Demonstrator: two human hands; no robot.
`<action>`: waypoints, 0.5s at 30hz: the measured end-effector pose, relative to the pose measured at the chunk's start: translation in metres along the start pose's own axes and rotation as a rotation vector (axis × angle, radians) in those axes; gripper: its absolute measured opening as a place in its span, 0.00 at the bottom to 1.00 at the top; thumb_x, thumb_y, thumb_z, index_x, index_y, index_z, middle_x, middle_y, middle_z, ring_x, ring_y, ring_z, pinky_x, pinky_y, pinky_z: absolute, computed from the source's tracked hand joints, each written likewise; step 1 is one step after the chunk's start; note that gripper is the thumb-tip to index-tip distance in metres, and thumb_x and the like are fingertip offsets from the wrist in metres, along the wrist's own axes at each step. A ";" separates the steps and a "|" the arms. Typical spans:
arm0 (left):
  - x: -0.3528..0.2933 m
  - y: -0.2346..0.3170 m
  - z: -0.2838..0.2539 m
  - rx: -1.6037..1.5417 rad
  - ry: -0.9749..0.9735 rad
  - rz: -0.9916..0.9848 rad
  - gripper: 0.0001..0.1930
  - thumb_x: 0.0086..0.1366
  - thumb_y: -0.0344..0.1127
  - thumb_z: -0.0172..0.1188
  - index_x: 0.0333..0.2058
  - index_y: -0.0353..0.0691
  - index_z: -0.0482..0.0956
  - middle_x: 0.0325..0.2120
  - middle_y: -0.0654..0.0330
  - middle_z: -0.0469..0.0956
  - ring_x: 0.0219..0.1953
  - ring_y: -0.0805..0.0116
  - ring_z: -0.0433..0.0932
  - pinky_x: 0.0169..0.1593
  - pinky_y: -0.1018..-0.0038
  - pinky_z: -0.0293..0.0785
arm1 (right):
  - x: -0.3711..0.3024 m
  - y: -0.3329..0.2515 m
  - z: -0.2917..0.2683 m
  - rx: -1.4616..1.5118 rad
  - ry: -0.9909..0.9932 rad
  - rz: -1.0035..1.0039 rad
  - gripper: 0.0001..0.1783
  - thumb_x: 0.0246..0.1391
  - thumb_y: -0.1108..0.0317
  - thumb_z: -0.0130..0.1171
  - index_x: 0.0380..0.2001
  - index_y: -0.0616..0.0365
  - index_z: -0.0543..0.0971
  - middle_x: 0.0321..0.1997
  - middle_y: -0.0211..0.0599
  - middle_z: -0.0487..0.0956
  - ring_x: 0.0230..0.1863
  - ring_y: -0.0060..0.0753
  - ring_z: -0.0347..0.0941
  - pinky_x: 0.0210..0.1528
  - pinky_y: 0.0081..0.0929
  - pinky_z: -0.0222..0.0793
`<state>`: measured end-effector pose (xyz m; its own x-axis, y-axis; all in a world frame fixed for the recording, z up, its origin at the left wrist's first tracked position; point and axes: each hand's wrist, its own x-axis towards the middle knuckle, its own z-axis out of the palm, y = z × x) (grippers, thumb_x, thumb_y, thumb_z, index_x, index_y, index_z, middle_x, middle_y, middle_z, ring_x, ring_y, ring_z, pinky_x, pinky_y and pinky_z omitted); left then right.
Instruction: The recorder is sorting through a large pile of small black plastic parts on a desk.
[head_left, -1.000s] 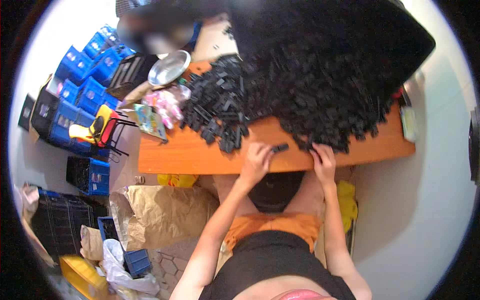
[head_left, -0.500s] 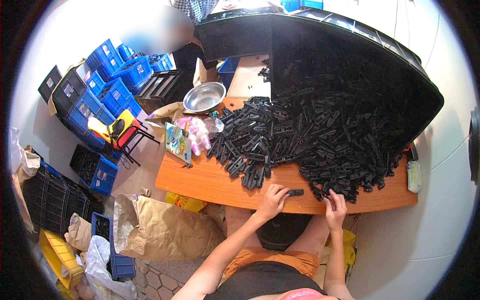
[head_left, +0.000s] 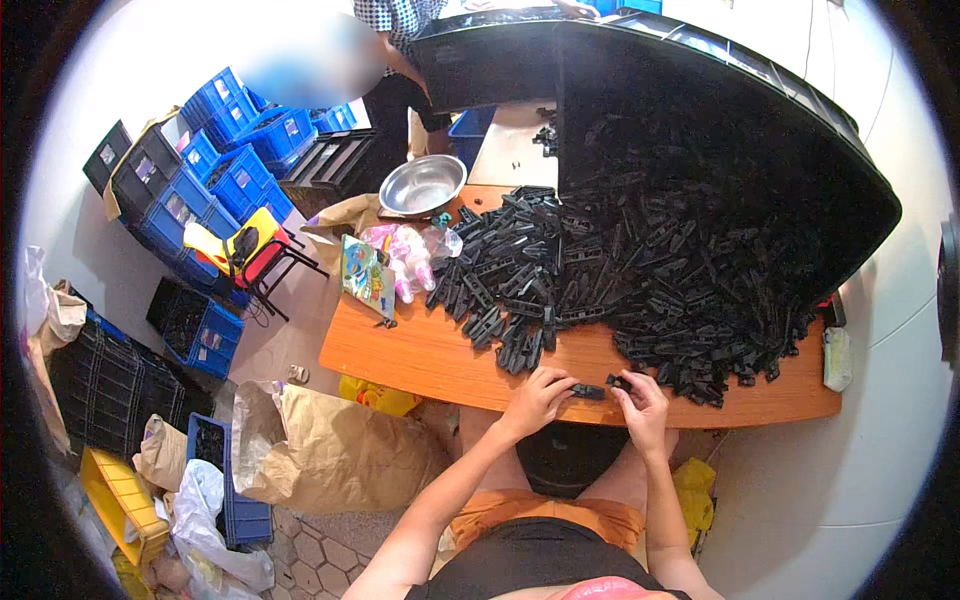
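Over the front edge of the wooden table (head_left: 450, 365), my left hand (head_left: 537, 405) is closed on one end of a narrow black plastic part (head_left: 588, 392), which points to the right. My right hand (head_left: 643, 408) pinches a smaller black piece (head_left: 616, 381) just off the free end of that part. A small gap shows between the two. Beyond my hands spreads a large heap of similar black plastic parts (head_left: 680, 330). It runs back into a big black bin (head_left: 720, 150) that lies open toward me.
A metal bowl (head_left: 423, 185), a picture booklet (head_left: 367, 277) and a pink toy (head_left: 408, 260) sit at the table's left. Blue crates (head_left: 240, 180) stack along the left wall. A large brown paper bag (head_left: 330, 445) stands left of my legs. Another person (head_left: 395, 90) stands at the back.
My right hand has moved left and up from the heap's near edge, bringing a small black piece beside the part in my left hand. The view has shifted slightly.
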<state>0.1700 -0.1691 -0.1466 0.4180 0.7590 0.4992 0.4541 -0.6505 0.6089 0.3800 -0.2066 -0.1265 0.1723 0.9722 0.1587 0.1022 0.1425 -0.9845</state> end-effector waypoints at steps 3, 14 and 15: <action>0.001 0.000 0.000 -0.026 0.015 -0.011 0.13 0.56 0.27 0.63 0.42 0.36 0.78 0.37 0.55 0.74 0.42 0.55 0.73 0.45 0.66 0.72 | 0.003 0.001 0.009 0.024 0.022 -0.070 0.14 0.53 0.80 0.60 0.44 0.67 0.79 0.47 0.40 0.78 0.44 0.28 0.76 0.44 0.21 0.75; -0.003 0.002 0.003 -0.035 0.057 -0.031 0.12 0.57 0.28 0.63 0.41 0.38 0.79 0.37 0.56 0.75 0.42 0.55 0.73 0.44 0.66 0.73 | -0.001 -0.011 0.017 -0.393 -0.108 -0.275 0.18 0.44 0.79 0.65 0.42 0.63 0.80 0.46 0.44 0.80 0.47 0.43 0.77 0.49 0.30 0.72; -0.004 0.001 0.004 -0.029 0.061 -0.031 0.13 0.56 0.28 0.63 0.42 0.38 0.79 0.37 0.56 0.75 0.42 0.55 0.73 0.44 0.66 0.73 | -0.003 -0.010 0.017 -0.396 -0.111 -0.279 0.18 0.44 0.79 0.65 0.42 0.63 0.80 0.46 0.44 0.80 0.47 0.43 0.77 0.49 0.30 0.72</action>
<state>0.1723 -0.1729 -0.1504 0.3553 0.7796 0.5157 0.4425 -0.6262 0.6419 0.3622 -0.2073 -0.1186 -0.0173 0.9241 0.3817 0.4973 0.3392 -0.7986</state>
